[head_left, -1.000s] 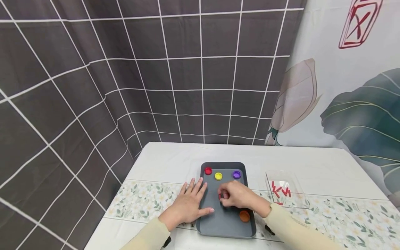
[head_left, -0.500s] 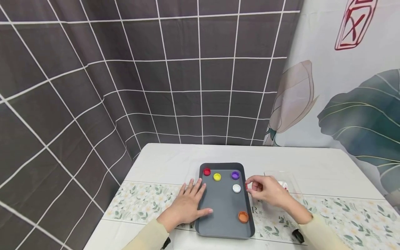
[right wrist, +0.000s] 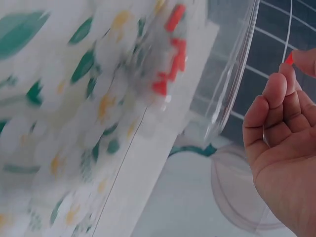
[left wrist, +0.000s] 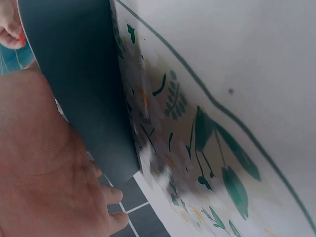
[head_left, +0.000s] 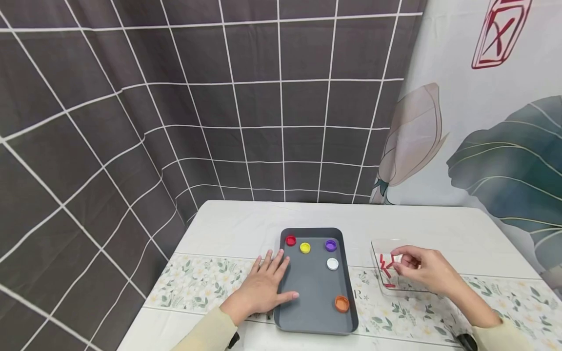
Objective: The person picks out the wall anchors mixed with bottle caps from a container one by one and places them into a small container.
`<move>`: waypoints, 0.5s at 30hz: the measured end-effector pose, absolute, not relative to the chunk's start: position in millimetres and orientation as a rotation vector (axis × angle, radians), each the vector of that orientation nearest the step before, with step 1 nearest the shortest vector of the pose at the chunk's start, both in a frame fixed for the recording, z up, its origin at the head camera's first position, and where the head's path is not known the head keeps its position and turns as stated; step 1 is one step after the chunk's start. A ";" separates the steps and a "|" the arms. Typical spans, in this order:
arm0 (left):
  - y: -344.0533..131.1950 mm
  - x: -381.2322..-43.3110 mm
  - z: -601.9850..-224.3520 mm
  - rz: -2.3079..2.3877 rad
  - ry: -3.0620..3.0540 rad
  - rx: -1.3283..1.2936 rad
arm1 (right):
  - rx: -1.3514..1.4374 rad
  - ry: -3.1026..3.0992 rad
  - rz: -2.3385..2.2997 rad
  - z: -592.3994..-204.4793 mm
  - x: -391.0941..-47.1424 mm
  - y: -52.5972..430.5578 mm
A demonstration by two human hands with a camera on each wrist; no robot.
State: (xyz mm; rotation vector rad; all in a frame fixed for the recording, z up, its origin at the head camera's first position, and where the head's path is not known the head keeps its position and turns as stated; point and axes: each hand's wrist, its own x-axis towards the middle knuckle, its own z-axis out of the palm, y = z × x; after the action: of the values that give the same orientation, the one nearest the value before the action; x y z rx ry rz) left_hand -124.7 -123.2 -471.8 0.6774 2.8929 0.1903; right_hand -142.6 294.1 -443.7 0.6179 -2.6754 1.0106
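Observation:
My right hand [head_left: 428, 267] pinches a small red stick [right wrist: 289, 59] between thumb and fingertips, over the clear plastic box [head_left: 375, 267]. Several similar red sticks [head_left: 390, 285] lie scattered in that box; the hand covers part of it in the head view. Fingers spread, my left hand [head_left: 262, 285] rests at the left edge of a dark grey tray [head_left: 307, 313]. On the tray sit a red cap [head_left: 291, 241], a yellow cap [head_left: 305, 248], a purple cap [head_left: 331, 245], a white cap [head_left: 332, 264] and an orange cap [head_left: 342, 304].
A floral-and-white cloth covers the table [head_left: 246, 219]. Behind and to the left hangs a dark curtain [head_left: 259, 105] with white grid lines. At the right is a pale hanging [head_left: 439, 170] printed with a bud and leaves.
My right hand has moved right, from above the tray to above the clear box, still pinching a red stick. The white cap it hid is now visible. My left hand has stayed put.

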 end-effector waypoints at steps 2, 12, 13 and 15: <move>-123.4 -124.6 -471.1 0.190 2.891 0.677 | 0.604 -2.682 1.002 -443.1 -141.3 300.7; -124.7 -126.2 -471.3 0.207 2.887 0.657 | 0.572 -2.718 0.985 -447.9 -140.4 315.0; -124.7 -126.0 -471.1 0.208 2.886 0.658 | 0.569 -2.719 0.980 -448.8 -140.5 315.7; -124.3 -125.7 -470.4 0.210 2.886 0.658 | 0.567 -2.714 0.971 -450.1 -140.5 317.4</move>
State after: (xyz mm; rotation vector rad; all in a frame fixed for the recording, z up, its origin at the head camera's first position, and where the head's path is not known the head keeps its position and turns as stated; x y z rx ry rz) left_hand -125.7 -124.3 -470.4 0.6584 2.8855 0.2102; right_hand -140.5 317.4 -450.1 0.5674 -2.7135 0.9705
